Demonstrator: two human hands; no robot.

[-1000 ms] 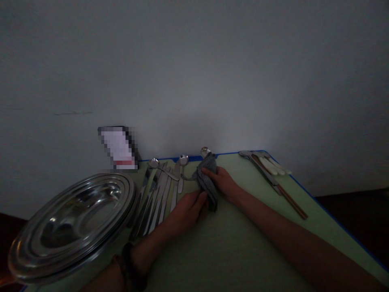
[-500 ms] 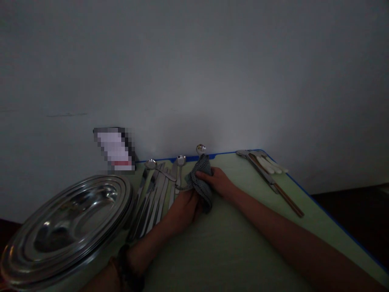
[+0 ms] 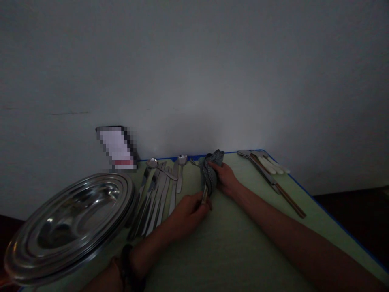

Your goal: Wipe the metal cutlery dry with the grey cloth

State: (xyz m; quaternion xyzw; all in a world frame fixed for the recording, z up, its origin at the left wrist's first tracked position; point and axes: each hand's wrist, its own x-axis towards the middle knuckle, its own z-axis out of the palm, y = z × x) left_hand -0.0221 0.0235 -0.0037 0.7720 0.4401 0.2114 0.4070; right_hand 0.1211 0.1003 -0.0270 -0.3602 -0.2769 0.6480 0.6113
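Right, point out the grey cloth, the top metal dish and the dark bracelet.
Grey cloth [image 3: 209, 176]: head view, on its bunched folds.
Top metal dish [image 3: 74, 227]: head view, on its bare inside.
Dark bracelet [image 3: 129, 265]: head view, on its band.

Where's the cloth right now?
In the head view, the cloth is just right of centre, in the right hand, past the left hand and near the table's blue back edge.

A crumpled grey patterned fabric cloth [image 3: 209, 173], at the middle, covers the far part of one slim metal utensil [image 3: 205, 195].
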